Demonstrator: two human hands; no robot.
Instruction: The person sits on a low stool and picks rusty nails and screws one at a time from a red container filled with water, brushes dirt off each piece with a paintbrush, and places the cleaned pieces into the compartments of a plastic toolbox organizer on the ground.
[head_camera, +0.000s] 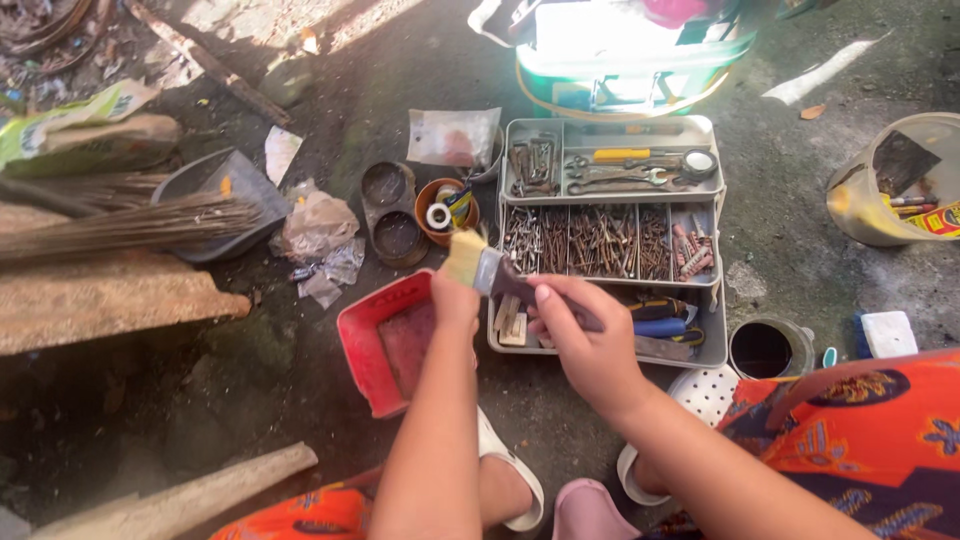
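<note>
Both hands grip one paintbrush (490, 272) above red tray (385, 345): right hand (585, 335) clasps handle, left hand (455, 298) pinches bristles, steadying them.

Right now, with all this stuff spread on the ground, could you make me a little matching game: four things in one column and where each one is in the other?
Things:
1. paintbrush
2. red tray
3. broom
4. nails

Places:
A. lying far left on the ground
B. in the middle row of the open grey toolbox
C. held between the left hand and right hand
D. on the ground just under the hands

Pairs: 1-C, 2-D, 3-A, 4-B
</note>
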